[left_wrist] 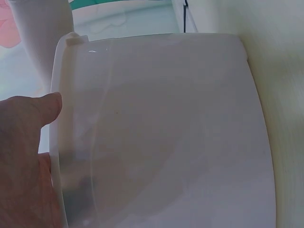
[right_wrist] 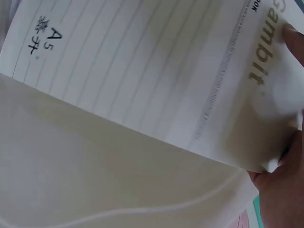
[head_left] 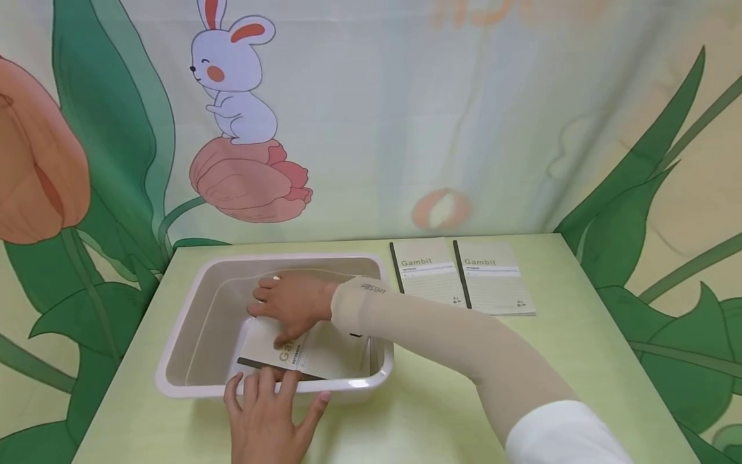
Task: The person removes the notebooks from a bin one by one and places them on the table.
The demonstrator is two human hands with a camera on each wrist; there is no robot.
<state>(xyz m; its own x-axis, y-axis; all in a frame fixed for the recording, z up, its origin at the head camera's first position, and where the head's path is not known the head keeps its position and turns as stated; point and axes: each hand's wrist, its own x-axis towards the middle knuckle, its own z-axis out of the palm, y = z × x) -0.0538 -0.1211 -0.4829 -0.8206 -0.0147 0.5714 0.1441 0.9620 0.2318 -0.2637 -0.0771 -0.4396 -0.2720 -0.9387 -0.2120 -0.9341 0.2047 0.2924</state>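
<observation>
A light beige plastic basin (head_left: 181,322) stands on the table. My left hand (head_left: 268,412) holds its near rim, fingers hooked over the edge; in the left wrist view the thumb (left_wrist: 50,107) lies against the rim. Inside the basin lies a Gambit A5 notebook (head_left: 263,341) with a dark spine, cover up. Reaching in from the right, my right hand (head_left: 295,299) grips this notebook at its top end. The right wrist view shows the thumb (right_wrist: 295,42) on the cover beside the lettering and fingers at the edge. Whether other notebooks lie beneath is hidden.
Two more Gambit notebooks, one (head_left: 426,274) beside the other (head_left: 495,277), lie side by side to the right of the basin, near the table's back edge. A printed curtain (head_left: 371,129) hangs directly behind the pale green table (head_left: 580,335).
</observation>
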